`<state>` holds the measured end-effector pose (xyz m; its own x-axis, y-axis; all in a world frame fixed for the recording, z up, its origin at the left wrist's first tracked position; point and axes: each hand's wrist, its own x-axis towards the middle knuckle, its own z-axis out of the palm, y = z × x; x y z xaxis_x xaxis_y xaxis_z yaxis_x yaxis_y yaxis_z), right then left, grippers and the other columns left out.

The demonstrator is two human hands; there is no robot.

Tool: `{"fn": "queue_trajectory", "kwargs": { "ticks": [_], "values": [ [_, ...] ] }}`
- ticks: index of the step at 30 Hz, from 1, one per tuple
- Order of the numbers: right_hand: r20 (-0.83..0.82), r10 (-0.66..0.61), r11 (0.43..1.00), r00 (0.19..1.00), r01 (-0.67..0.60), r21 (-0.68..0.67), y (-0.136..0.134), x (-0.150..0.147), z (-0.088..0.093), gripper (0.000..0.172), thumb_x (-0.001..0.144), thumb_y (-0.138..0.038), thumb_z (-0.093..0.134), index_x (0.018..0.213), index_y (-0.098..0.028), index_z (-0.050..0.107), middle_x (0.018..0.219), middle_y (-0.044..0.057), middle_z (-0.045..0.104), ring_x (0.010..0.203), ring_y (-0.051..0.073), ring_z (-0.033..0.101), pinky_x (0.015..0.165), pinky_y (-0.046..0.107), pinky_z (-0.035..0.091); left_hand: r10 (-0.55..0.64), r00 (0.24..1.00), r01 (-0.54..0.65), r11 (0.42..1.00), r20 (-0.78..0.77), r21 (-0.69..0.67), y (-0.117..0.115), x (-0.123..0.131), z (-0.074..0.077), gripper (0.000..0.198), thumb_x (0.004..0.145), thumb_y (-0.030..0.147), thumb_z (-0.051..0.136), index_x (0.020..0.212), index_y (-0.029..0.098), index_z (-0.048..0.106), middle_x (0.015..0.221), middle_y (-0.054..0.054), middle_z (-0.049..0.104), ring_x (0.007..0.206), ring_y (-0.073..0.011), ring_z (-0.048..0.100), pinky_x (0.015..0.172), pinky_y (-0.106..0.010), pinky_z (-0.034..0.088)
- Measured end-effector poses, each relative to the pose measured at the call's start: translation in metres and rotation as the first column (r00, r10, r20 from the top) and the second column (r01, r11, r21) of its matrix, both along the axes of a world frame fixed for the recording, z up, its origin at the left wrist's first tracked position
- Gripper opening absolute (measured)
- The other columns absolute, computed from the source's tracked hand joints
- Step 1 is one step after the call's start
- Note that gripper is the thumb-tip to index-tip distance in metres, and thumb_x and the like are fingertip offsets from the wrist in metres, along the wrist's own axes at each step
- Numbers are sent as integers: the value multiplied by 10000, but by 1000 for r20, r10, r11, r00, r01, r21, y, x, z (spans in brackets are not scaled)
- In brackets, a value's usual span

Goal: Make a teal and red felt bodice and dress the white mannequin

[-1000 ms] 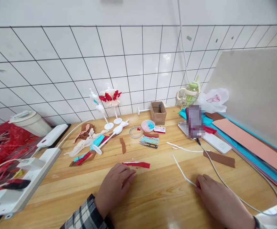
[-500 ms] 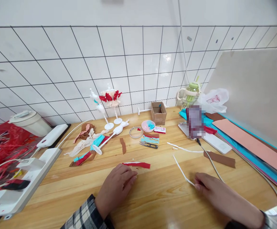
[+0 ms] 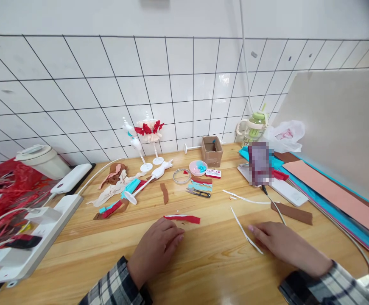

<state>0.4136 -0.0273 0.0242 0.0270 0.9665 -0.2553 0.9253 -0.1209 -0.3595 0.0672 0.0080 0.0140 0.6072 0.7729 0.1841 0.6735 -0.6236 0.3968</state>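
Though nearly flat, right fingers [image 3: 260,232] on the white strip [image 3: 240,223].

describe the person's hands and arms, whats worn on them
Both are bare: the left hand and right hand wear no gloves, and no ring or watch shows. Each arm is in a long plaid sleeve, dark with grey and white checks. The left sleeve and right sleeve end at the wrists.

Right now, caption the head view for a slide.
Left hand rests beside a red strip, right hand beside a white strip, on a wooden table.
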Motion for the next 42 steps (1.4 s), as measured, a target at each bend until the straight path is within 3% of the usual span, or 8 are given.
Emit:
{"fn": "queue_trajectory", "kwargs": {
  "ticks": [6, 10, 16, 22, 26, 30, 38, 42],
  "values": [
    [-105, 31, 993, 994, -42, -111, 11, -9, -13, 329, 800, -437, 529, 595, -180, 542, 612, 15, 595, 616, 162, 545, 538, 257, 304, -9, 1000, 9, 1000, -13, -18, -1, -1, -3, 259, 941, 272, 440, 1021, 256, 686, 918, -42, 684, 859, -182, 605, 790, -330, 497],
    [-386, -37, 983, 922, -37, -182, 12, -8, -20, 258, 766, -384, 553, 621, -180, 487, 536, -39, 476, 501, 101, 429, 475, 220, 278, 4, 1000, -4, 1000, -6, -7, -2, -2, -1, 248, 939, 264, 448, 1007, 252, 686, 914, -38, 683, 867, -178, 603, 795, -323, 495],
    [-849, -240, 958, 472, -27, -286, 15, 3, 8, 363, 744, -520, 641, 781, -184, 511, 485, -100, 328, 416, 55, 235, 397, 177, 221, 7, 1000, -8, 999, -6, -31, -2, -1, 1, 245, 933, 283, 455, 983, 266, 694, 895, -25, 690, 849, -175, 616, 780, -315, 504],
    [-981, -42, 947, 187, -306, -99, 31, -2, 52, 375, 804, -512, 634, 757, -168, 490, 696, -10, 524, 451, 51, 424, 424, 185, 318, 43, 992, -31, 994, 122, -101, -1, -2, -2, 271, 948, 318, 427, 1006, 263, 686, 926, -38, 685, 878, -177, 612, 795, -309, 495],
    [-958, 53, 896, 282, -438, -79, 46, -37, 63, 399, 878, -545, 517, 787, -157, 497, 738, 16, 554, 524, 76, 480, 469, 198, 397, 48, 944, 10, 985, 327, -173, -3, -2, -2, 338, 961, 389, 383, 1011, 238, 682, 898, -55, 681, 860, -186, 609, 779, -316, 482],
    [-910, 168, 969, 380, -235, 81, 59, -49, 59, 379, 845, -537, 575, 787, -178, 468, 776, 6, 550, 597, 86, 494, 517, 202, 440, 47, 902, 60, 971, 430, -231, -4, -3, 1, 409, 965, 434, 342, 978, 212, 687, 854, -70, 666, 820, -195, 604, 749, -324, 471],
    [-673, -158, 983, 722, 53, -175, 107, 17, 14, 479, 762, -664, 567, 762, -199, 450, 590, -60, 457, 471, 70, 403, 454, 196, 370, -63, 976, 107, 972, 206, -210, -3, 0, -4, 256, 935, 321, 449, 1020, 227, 672, 947, -75, 641, 901, -207, 576, 816, -338, 450],
    [-234, -194, 972, 953, 154, -178, 129, 31, -6, 427, 869, -583, 432, 808, -176, 546, 528, -29, 476, 407, 104, 440, 425, 237, 350, -78, 981, 116, 970, 176, -216, -2, 0, -4, 254, 940, 309, 441, 1020, 232, 669, 928, -64, 638, 883, -198, 573, 800, -325, 451]
  ]
}}
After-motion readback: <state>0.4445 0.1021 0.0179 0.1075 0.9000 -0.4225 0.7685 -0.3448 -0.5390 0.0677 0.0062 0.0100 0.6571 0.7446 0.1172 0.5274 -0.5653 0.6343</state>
